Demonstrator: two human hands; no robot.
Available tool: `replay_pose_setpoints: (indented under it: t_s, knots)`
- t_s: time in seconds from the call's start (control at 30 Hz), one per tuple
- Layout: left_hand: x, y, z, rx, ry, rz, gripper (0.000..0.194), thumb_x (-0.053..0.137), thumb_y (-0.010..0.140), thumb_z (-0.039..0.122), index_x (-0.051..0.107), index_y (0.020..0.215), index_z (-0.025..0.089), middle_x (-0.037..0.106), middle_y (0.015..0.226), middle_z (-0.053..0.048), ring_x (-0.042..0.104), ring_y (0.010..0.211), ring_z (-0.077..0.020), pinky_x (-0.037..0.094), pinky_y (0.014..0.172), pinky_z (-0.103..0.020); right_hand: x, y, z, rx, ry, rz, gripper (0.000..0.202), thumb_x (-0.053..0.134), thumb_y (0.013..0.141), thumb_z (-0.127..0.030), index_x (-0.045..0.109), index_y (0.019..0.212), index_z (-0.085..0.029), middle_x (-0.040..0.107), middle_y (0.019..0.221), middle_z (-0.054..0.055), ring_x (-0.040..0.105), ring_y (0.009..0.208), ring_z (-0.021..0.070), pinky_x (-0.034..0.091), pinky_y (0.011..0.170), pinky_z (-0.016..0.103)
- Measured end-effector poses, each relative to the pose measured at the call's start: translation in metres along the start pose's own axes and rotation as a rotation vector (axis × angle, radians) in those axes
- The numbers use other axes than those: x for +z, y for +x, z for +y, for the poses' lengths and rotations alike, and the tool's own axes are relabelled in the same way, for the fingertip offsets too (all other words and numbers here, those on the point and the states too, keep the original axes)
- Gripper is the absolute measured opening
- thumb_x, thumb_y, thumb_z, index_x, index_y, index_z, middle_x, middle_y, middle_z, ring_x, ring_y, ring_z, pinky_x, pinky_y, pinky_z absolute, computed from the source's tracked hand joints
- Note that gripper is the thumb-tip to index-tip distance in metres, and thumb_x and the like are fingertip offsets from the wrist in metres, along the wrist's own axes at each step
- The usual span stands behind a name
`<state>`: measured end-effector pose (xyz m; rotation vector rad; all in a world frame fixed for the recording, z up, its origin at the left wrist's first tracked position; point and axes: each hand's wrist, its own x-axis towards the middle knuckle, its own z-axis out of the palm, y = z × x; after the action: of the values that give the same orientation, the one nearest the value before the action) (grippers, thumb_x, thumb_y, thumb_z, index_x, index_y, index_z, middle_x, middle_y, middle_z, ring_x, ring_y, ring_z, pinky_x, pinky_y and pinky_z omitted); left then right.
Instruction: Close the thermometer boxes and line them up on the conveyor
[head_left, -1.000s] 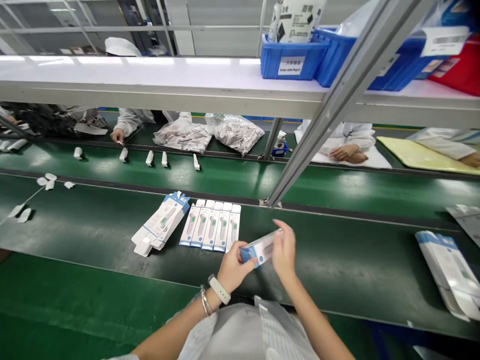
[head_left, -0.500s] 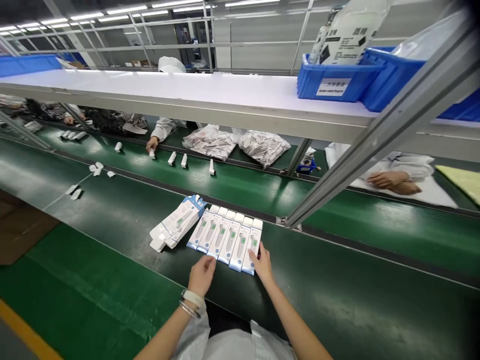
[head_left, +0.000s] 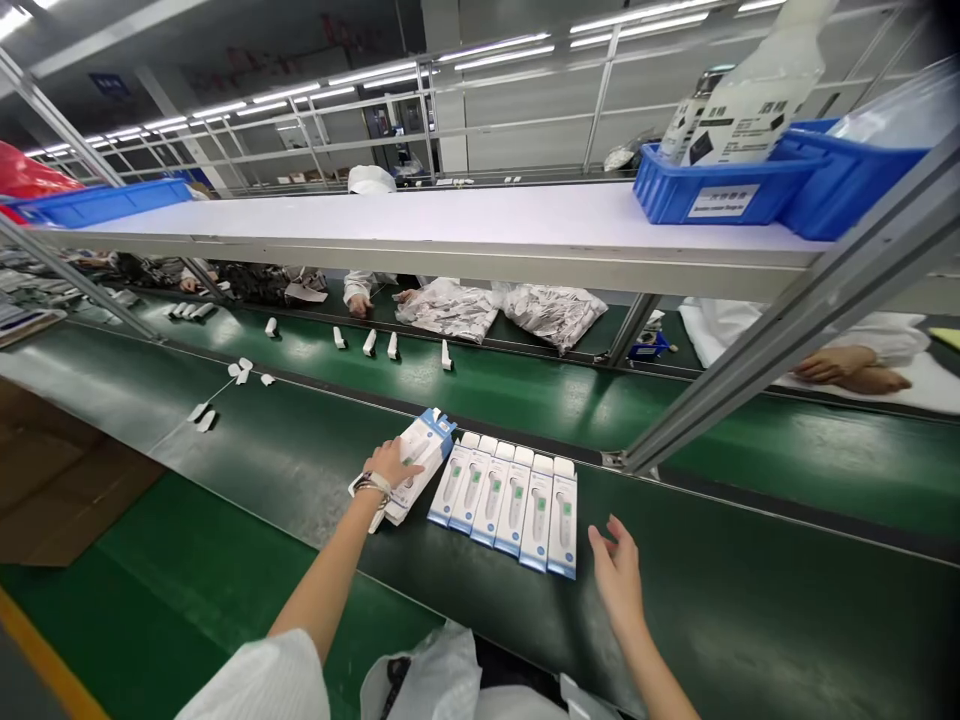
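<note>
My left hand [head_left: 391, 466] lies over a loose stack of flattened white-and-blue cartons [head_left: 431, 440], thumb on the printed face and fingers curled at the far edge. How many cartons it grips is hidden. Beside that stack, several cartons [head_left: 514, 505] stand side by side in a slanting row, each printed with a white device with a green screen, their white end flaps out at the far side. My right hand [head_left: 619, 570] hovers just right of the row, fingers apart and holding nothing.
Beyond a dark rail runs a green conveyor belt [head_left: 540, 385] with several white devices [head_left: 447, 355]. A shelf [head_left: 420, 215] crosses above, bearing blue bins [head_left: 727, 190]. A slanted metal post [head_left: 750, 350] rises at right. Co-workers' hands [head_left: 360, 303] show across the belt.
My left hand has moved from the row's near edge onto the carton stack. My right hand has let go of the rightmost carton and drawn off to the right. The view has tilted up.
</note>
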<state>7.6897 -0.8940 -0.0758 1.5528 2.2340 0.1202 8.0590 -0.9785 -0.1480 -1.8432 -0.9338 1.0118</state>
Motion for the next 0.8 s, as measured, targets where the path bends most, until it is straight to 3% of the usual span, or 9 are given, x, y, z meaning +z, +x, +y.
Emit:
replay_pose_setpoints:
  t_s: [0.07,0.13,0.23,0.3,0.43,0.57,0.63,0.7,0.8]
  knots:
    - [-0.004,-0.027,0.014,0.066,-0.049,0.033,0.081,0.063,0.065,0.05,0.035,0.13,0.01,0.044,0.13,-0.021,0.041,0.12,-0.0357,0.035,0.095,-0.043,0.011,-0.019,-0.022,-0.072,0.118,-0.074,0.072,0.053,0.071,-0.06,0.038,0.129,-0.02,0.04,0.133,0.014,0.047,0.114,0.03,0.038,0.095,0.043]
    - [-0.003,-0.066,0.036,0.203,-0.161,0.006,0.078,0.062,0.067,0.053,0.036,0.131,0.017,0.049,0.127,-0.013,0.048,0.115,-0.0264,0.039,0.094,-0.033,0.026,-0.039,-0.047,-0.185,0.301,-0.272,0.076,0.061,0.066,-0.059,0.037,0.13,-0.025,0.039,0.137,0.011,0.043,0.12,0.0287,0.033,0.101,0.043]
    - [0.008,-0.127,0.075,0.576,-0.613,-0.234,0.088,0.077,0.052,0.045,0.042,0.128,0.019,0.056,0.118,-0.01,0.056,0.101,-0.0251,0.045,0.087,-0.034,0.044,-0.062,-0.081,-0.224,0.594,-0.649,0.092,0.069,0.052,-0.064,0.037,0.131,-0.028,0.036,0.14,0.011,0.044,0.12,0.0314,0.036,0.098,0.047]
    - [0.017,-0.153,0.095,0.599,-0.774,-0.285,0.083,0.077,0.053,0.042,0.045,0.126,0.02,0.056,0.117,-0.009,0.057,0.097,-0.0234,0.048,0.078,-0.031,0.047,-0.07,-0.095,-0.164,0.712,-0.768,0.097,0.074,0.044,-0.062,0.04,0.129,-0.029,0.039,0.138,0.012,0.049,0.115,0.0337,0.043,0.091,0.048]
    - [0.03,-0.164,0.108,0.479,-0.959,-0.293,0.057,0.075,0.058,0.038,0.059,0.107,0.013,0.063,0.102,-0.008,0.059,0.086,-0.0209,0.048,0.072,-0.027,0.039,-0.068,-0.102,-0.029,0.627,-0.642,0.066,0.081,0.047,-0.045,0.061,0.105,-0.02,0.063,0.112,0.013,0.059,0.101,0.0331,0.047,0.086,0.045]
    - [0.039,-0.157,0.105,0.36,-0.999,-0.332,0.031,0.063,0.073,0.038,0.066,0.079,0.008,0.063,0.065,-0.004,0.056,0.061,-0.0152,0.046,0.058,-0.025,0.033,-0.062,-0.103,0.086,0.595,-0.545,0.042,0.075,0.061,-0.04,0.066,0.094,-0.016,0.069,0.1,0.012,0.063,0.094,0.0305,0.048,0.086,0.044]
    - [0.042,-0.156,0.107,0.429,-0.917,-0.227,0.029,0.059,0.078,0.037,0.067,0.084,0.01,0.065,0.072,-0.005,0.059,0.068,-0.0181,0.048,0.065,-0.028,0.033,-0.061,-0.107,0.033,0.616,-0.49,0.043,0.073,0.063,-0.045,0.065,0.094,-0.017,0.068,0.102,0.011,0.061,0.097,0.03,0.046,0.088,0.045]
    - [0.045,-0.157,0.111,0.55,-0.784,-0.056,0.033,0.055,0.082,0.034,0.061,0.107,0.015,0.066,0.095,-0.009,0.06,0.089,-0.0225,0.047,0.08,-0.033,0.033,-0.062,-0.111,-0.066,0.679,-0.411,0.049,0.07,0.063,-0.05,0.062,0.102,-0.02,0.065,0.109,0.009,0.058,0.103,0.0283,0.044,0.092,0.044]
    - [0.053,-0.161,0.122,0.716,-0.539,0.19,0.058,0.054,0.083,0.032,0.033,0.136,0.019,0.05,0.126,-0.014,0.047,0.116,-0.0272,0.04,0.095,-0.042,0.03,-0.07,-0.118,-0.146,0.819,-0.337,0.056,0.06,0.069,-0.059,0.054,0.113,-0.024,0.063,0.113,0.008,0.058,0.105,0.0255,0.044,0.092,0.042]
